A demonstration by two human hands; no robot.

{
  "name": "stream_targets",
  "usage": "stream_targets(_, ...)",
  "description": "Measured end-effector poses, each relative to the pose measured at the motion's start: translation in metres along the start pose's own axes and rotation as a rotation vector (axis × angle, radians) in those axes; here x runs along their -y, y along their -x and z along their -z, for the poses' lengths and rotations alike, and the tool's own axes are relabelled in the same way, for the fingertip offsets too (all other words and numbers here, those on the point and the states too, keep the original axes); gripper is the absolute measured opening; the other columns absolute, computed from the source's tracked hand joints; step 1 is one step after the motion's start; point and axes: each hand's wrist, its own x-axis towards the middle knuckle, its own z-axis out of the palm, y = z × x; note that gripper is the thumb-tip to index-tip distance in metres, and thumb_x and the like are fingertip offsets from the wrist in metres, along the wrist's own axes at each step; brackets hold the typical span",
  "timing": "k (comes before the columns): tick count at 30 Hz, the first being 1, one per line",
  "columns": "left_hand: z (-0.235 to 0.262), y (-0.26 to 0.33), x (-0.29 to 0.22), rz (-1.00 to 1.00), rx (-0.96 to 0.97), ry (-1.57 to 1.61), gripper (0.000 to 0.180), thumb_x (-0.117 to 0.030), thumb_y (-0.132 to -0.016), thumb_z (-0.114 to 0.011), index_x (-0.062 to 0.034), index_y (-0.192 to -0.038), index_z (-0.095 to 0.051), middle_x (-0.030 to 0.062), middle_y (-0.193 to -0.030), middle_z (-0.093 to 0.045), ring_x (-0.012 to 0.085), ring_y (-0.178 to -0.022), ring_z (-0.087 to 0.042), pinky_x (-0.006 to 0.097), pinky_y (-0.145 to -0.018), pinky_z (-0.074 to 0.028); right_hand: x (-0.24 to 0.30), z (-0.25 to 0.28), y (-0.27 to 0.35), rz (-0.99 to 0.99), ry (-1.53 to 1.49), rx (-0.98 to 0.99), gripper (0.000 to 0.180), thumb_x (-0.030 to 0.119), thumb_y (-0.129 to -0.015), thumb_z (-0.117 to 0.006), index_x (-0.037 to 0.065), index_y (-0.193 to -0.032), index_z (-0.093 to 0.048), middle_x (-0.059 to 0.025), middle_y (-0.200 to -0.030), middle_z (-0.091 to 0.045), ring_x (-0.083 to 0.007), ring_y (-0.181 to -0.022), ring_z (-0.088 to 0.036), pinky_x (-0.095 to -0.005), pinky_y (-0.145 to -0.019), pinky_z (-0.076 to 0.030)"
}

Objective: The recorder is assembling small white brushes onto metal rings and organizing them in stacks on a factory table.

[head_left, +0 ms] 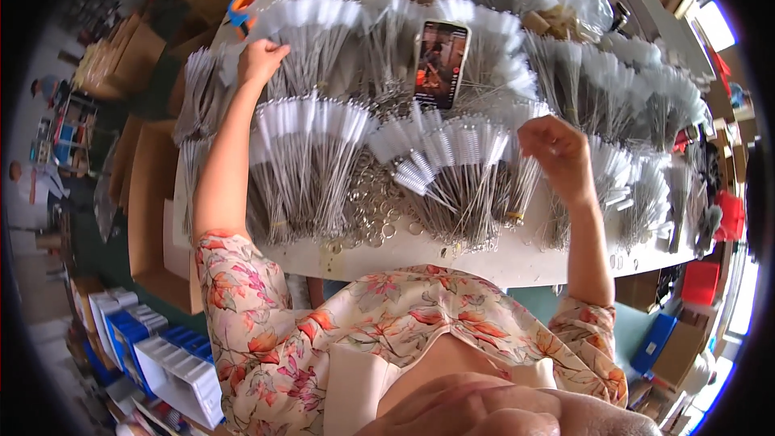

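A white table (529, 269) carries bunches of white-tipped wire brushes (311, 125) and scattered metal rings (391, 231).

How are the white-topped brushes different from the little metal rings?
The brushes are long with pale, bristly heads, while the rings are small, bare loops. The brushes are gathered in thick bunches, but the rings lie scattered. Both are on the white table.

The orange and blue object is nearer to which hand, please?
Left: the left hand is just below the orange and blue object in the picture; the right hand is far to its right.
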Motion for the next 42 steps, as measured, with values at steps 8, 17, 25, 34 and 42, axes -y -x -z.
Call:
stream_targets(8, -0.006, 0.000, 0.025, -0.029, -0.172, 0.439, 0.016, -0.016, -0.085, -0.059, -0.0007, -0.081, -0.061, 0.0058, -0.070, -0.065, 0.0112, -0.060, -0.062, 0.024, -0.052, -0.046, -0.052, 0.057, -0.104, -0.038, 0.298, -0.025, 0.018, 0.018, -0.081, -0.062, 0.001, -0.084, -0.063, -0.0027, -0.067, -0.061, -0.0082, -0.059, -0.057, -0.0232, -0.057, -0.047)
stream_targets(17, 0.003, 0.039, -0.127, -0.050, 0.050, 0.872, 0.019, -0.025, -0.088, -0.055, -0.0087, -0.096, -0.062, -0.0023, -0.068, -0.050, 0.0010, -0.046, -0.035, 0.018, -0.035, -0.025, -0.126, 0.027, -0.220, -0.163, 0.369, 0.011, 0.020, 0.024, -0.075, -0.063, 0.004, -0.078, -0.066, -0.0065, -0.067, -0.065, -0.0149, -0.056, -0.063, -0.0266, -0.058, -0.053)
stream_targets(25, -0.082, 0.005, -0.103, -0.213, 0.119, 0.077, 0.025, -0.030, -0.073, -0.067, -0.0065, -0.080, -0.069, 0.0098, -0.076, -0.067, 0.0233, -0.070, -0.064, 0.032, -0.065, -0.048, -0.139, 0.006, -0.236, -0.249, 0.698, -0.095, 0.036, 0.038, -0.066, -0.067, 0.008, -0.084, -0.068, -0.0112, -0.075, -0.066, -0.0200, -0.070, -0.064, -0.0322, -0.067, -0.050)
stream_targets(34, -0.093, 0.005, -0.085, -0.177, 0.078, 0.177, 0.020, -0.023, -0.073, -0.061, -0.0028, -0.072, -0.066, 0.0113, -0.067, -0.064, 0.0221, -0.062, -0.062, 0.033, -0.058, -0.046, -0.072, 0.088, -0.207, 0.178, 0.194, -0.569, 0.024, 0.022, -0.084, -0.047, 0.002, -0.080, -0.058, -0.0053, -0.063, -0.057, -0.0146, -0.058, -0.055, -0.0284, -0.053, -0.046)
stream_targets(42, -0.066, 0.017, -0.131, -0.199, 0.043, 0.152, 0.016, -0.018, -0.077, -0.057, -0.0021, -0.074, -0.057, 0.0057, -0.068, -0.066, 0.0159, -0.062, -0.060, 0.031, -0.059, -0.045, -0.160, 0.129, -0.161, -0.095, 0.609, -0.364, 0.015, 0.025, -0.071, -0.058, 0.014, -0.074, -0.068, -0.0092, -0.076, -0.067, -0.0237, -0.070, -0.064, -0.0365, -0.066, -0.053)
